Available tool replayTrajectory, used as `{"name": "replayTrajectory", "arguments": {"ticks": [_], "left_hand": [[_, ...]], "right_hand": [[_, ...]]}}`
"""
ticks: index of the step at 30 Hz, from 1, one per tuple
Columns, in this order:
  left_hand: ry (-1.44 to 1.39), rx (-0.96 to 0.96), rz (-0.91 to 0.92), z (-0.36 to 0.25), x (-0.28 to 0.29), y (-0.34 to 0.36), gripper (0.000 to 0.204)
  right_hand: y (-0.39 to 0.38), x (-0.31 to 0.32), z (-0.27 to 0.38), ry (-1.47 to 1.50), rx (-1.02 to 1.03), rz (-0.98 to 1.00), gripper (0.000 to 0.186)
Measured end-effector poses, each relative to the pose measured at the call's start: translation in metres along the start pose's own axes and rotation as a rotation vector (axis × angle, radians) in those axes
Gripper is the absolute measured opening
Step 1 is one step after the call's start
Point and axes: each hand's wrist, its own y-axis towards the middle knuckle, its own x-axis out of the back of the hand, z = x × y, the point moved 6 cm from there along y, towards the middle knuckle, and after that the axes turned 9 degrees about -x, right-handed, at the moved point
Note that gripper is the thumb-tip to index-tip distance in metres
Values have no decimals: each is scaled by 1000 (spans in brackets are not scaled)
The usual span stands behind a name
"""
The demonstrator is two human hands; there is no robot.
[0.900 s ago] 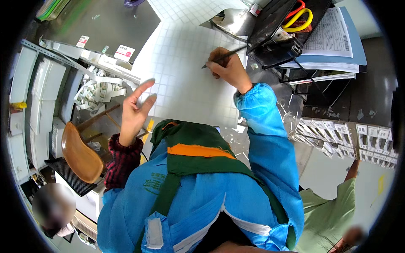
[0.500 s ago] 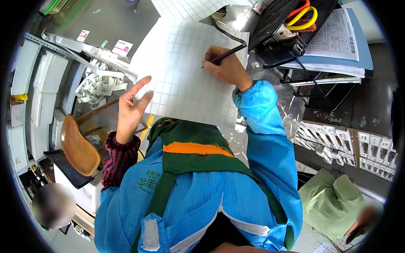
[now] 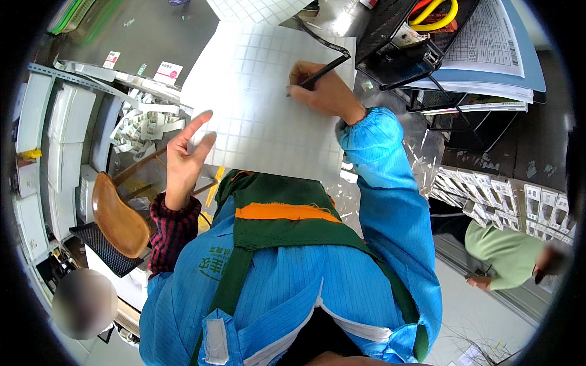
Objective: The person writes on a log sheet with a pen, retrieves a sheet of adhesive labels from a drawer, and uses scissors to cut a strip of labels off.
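Observation:
A white sheet ruled in a grid (image 3: 262, 116) lies on the grey worktop in front of me. My right hand (image 3: 323, 91) rests on its upper right part and grips a black pen (image 3: 320, 70) whose tip touches the paper. My left hand (image 3: 186, 158) is at the sheet's lower left edge, fingers spread, holding nothing; whether it presses the paper I cannot tell. Both arms are in blue sleeves, and a green apron with an orange band (image 3: 281, 213) hangs over my chest.
A black wire tray (image 3: 397, 55) with a yellow-handled tool and printed sheets (image 3: 482, 43) stands right of the paper. Small white boxes (image 3: 488, 195) line a shelf at right. A wooden chair (image 3: 116, 213) stands at left. Other people are at lower left and lower right (image 3: 506, 256).
The view has shifted, so the sheet and both hands sit lower in the picture. My right hand keeps the pen on the paper; my left hand stays spread at the sheet's edge.

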Motion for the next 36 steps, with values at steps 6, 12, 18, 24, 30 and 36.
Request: {"name": "replayTrajectory", "arguments": {"ticks": [6,12,18,24,30,36], "left_hand": [[24,16,27,5,2,0,39],[24,6,30,7,4,2,40],[34,-17,11,5,4,4,38],[42,5,11,5,4,6,39],[30,31,11,5,3,6,39],[30,12,4,6,4,7,39]], "right_hand": [[0,1,-3,72,-70,-3,15],[0,1,-2,74,-58,-18,15],[0,1,-4,68,-22,-3,15],[-1,1,-2,50,-33,18,17],[0,1,-5,22,-5,28,19],[-1,3,-4,17,-7,-7,18]]}}
